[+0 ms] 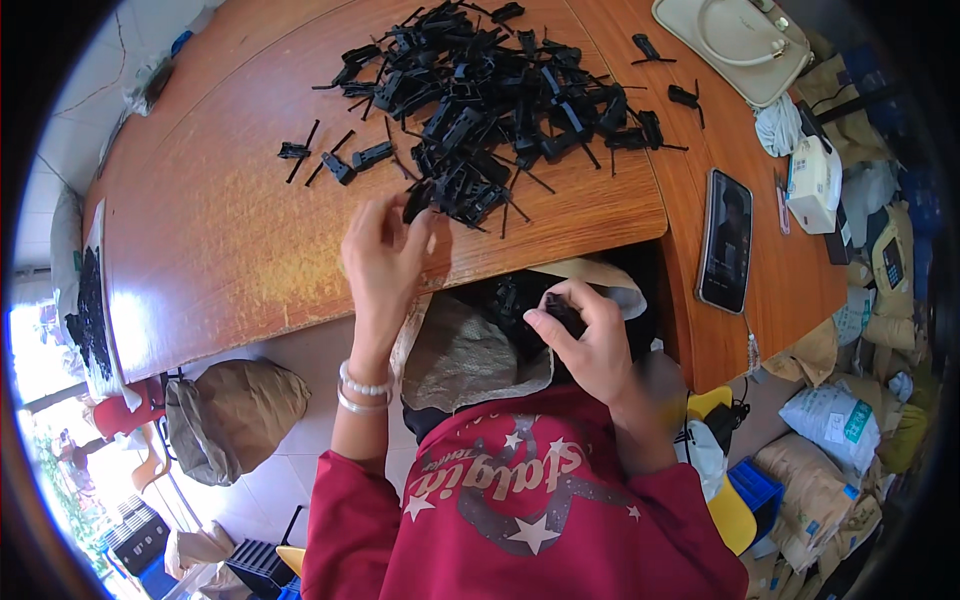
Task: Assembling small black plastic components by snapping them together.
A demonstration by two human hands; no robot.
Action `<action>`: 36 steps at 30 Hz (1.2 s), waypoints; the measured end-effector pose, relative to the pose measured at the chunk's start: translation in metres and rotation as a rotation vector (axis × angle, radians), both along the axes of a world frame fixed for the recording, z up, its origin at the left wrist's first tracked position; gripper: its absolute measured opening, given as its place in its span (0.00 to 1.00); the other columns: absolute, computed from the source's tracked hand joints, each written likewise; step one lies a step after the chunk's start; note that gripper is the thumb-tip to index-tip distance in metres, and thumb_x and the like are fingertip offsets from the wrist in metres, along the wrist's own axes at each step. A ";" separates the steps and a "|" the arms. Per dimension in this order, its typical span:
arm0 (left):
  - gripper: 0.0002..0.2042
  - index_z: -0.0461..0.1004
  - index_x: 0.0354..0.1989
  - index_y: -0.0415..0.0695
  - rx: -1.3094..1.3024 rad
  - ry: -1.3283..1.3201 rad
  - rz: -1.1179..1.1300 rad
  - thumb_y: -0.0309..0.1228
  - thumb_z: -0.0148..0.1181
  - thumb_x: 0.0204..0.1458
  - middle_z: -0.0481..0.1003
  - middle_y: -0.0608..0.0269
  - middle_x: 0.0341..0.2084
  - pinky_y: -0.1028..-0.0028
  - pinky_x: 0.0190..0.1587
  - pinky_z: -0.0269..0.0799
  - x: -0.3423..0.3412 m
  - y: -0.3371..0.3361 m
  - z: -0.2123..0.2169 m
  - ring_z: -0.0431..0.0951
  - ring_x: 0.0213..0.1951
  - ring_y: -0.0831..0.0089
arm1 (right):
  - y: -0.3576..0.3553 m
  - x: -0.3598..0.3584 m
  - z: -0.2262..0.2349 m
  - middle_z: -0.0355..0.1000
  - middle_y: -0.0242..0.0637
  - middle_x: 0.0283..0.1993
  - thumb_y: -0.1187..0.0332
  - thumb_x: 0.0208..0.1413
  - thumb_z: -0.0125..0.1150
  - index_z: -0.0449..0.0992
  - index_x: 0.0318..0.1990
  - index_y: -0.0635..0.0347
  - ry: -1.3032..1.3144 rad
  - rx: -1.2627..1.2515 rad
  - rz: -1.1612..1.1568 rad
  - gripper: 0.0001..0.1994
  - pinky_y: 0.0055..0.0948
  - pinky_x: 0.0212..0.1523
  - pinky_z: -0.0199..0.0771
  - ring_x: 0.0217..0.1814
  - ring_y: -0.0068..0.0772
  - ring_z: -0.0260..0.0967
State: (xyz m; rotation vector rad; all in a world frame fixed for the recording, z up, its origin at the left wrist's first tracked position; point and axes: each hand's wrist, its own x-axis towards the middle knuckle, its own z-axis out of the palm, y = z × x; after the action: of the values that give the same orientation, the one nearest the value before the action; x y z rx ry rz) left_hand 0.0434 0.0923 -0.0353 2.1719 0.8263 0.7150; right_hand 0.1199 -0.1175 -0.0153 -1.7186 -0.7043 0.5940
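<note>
A heap of small black plastic parts with thin stick-like legs (470, 110) lies on the wooden table (230, 230). At its near edge, my left hand (382, 255) has its fingers closed around one black plastic part (418, 200). My right hand (592, 340) is lower, over the open woven sack (455, 360) in my lap, below the table edge. Pinched between its thumb and fingers is another black plastic part (566, 314), partly hidden by them. More dark parts (507, 298) show inside the sack's mouth.
Several loose black parts (338, 167) lie beside the heap. On the right are a phone (726, 240) with its screen lit, a cream handbag (735, 45) and a tissue pack (815, 183). Packed bags (830, 425) and a blue crate (755, 500) crowd the floor at right.
</note>
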 end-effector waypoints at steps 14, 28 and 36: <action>0.25 0.64 0.41 0.26 -1.347 -0.420 -0.565 0.35 0.67 0.44 0.75 0.41 0.35 0.60 0.38 0.77 -0.063 -0.063 0.014 0.79 0.33 0.51 | 0.000 -0.004 -0.017 0.70 0.30 0.24 0.71 0.49 0.63 0.77 0.37 0.64 0.294 0.277 0.252 0.09 0.20 0.26 0.61 0.23 0.20 0.64; 0.12 0.71 0.40 0.30 -1.221 0.058 -0.388 0.27 0.50 0.55 0.71 0.65 0.16 0.84 0.21 0.57 -0.074 -0.088 0.043 0.64 0.17 0.84 | -0.007 -0.011 -0.005 0.67 0.40 0.24 0.74 0.44 0.66 0.76 0.43 0.65 -0.046 0.340 0.430 0.15 0.30 0.21 0.63 0.21 0.39 0.66; 0.12 0.73 0.39 0.29 -1.331 -0.135 -0.229 0.25 0.49 0.53 0.69 0.67 0.18 0.85 0.22 0.51 -0.066 -0.099 0.043 0.60 0.19 0.85 | -0.010 -0.013 -0.002 0.67 0.46 0.27 0.76 0.43 0.64 0.73 0.47 0.66 -0.073 0.265 0.406 0.20 0.37 0.27 0.66 0.28 0.49 0.68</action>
State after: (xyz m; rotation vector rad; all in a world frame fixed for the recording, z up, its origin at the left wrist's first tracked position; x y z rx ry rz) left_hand -0.0223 -0.0070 0.0082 0.9627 0.6507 0.0717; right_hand 0.1064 -0.1271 -0.0176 -1.3636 -1.1462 0.6824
